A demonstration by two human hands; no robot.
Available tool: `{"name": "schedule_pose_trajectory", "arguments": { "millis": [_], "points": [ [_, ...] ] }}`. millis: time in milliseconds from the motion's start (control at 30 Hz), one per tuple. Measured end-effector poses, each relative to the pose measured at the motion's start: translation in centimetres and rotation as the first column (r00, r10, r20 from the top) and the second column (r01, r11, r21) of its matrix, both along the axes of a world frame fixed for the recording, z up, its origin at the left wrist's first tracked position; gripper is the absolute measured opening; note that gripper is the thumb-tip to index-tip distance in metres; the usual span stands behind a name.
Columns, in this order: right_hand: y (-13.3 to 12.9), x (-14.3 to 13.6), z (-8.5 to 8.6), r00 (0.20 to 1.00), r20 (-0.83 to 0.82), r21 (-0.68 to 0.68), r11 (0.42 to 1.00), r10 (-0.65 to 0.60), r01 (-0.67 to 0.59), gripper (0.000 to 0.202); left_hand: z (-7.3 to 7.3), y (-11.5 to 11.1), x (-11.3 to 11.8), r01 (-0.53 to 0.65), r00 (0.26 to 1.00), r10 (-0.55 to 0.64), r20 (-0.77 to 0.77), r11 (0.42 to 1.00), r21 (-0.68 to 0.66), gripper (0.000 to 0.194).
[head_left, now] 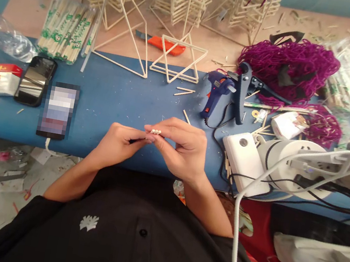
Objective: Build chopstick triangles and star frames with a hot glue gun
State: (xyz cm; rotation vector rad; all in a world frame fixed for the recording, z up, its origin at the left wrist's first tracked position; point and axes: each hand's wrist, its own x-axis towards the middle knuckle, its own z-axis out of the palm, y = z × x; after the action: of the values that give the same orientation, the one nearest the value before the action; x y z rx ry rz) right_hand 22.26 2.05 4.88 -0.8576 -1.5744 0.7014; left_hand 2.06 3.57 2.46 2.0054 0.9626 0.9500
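Note:
A small bundle of thin wooden sticks (156, 132) shows its pale round ends at my fingertips, above the near part of the blue table. My right hand (182, 148) pinches the bundle between thumb and fingers. From the other side my left hand (119, 141) closes its thumb and fingertips on the same sticks; how far they reach behind the fingers is hidden. A loose short stick (186, 117) lies just beyond my right hand. Farther off, a star-shaped stick frame (179, 59) stands near an orange utility knife (169, 46) and a blue glue gun (217, 93).
Several stick structures (184, 1) stand at the back. Purple yarn (291, 65), a blue cutter (242, 93), a white power bank (245, 164) and a cabled power strip (294, 161) lie right. Wrapped chopsticks (66, 30), phones (36, 79) and a cigarette box (6, 79) lie left.

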Motion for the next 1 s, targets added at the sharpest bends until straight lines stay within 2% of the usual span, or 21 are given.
{"name": "schedule_pose_trajectory", "arguments": {
  "millis": [100,233,367,467,667,833,933,1000],
  "points": [
    [0.4,0.1,0.0,0.999,-0.029,-0.047,0.999,-0.020,0.019,0.015,0.2,0.1,0.0,-0.004,1.000,0.003,-0.029,0.999,-0.040,0.015],
    [1.1,0.2,-0.1,0.995,-0.059,-0.126,0.990,-0.076,0.069,0.012,0.7,0.2,0.5,-0.091,0.996,0.093,0.018,0.991,-0.098,0.017],
    [1.5,0.0,-0.2,0.994,-0.044,-0.154,0.984,-0.095,0.088,0.009,0.6,0.5,1.1,-0.115,0.992,0.118,0.047,0.991,-0.074,0.014],
    [1.4,-0.4,0.0,0.994,-0.020,-0.126,0.987,-0.107,0.104,0.008,0.4,0.5,1.1,-0.096,0.992,0.100,0.077,0.994,-0.046,0.012],
    [0.1,-1.0,1.2,0.986,-0.039,0.055,0.985,-0.163,0.165,0.018,0.4,0.2,0.6,-0.071,0.991,0.068,0.114,0.997,0.021,0.012],
    [-0.3,-0.8,1.9,0.994,-0.020,0.036,0.993,-0.108,0.109,0.013,-0.1,0.2,0.4,-0.044,0.985,0.027,0.169,0.994,0.099,0.011],
    [0.2,-0.8,1.7,0.992,-0.039,-0.021,0.993,-0.118,0.117,0.012,0.1,0.3,0.6,-0.090,0.986,0.085,0.145,0.996,0.025,0.010],
    [0.8,-1.0,1.5,0.991,-0.063,-0.093,0.990,-0.114,0.108,0.014,0.7,0.3,0.8,-0.103,0.983,0.119,0.140,0.987,-0.122,0.012]
  ]
}}
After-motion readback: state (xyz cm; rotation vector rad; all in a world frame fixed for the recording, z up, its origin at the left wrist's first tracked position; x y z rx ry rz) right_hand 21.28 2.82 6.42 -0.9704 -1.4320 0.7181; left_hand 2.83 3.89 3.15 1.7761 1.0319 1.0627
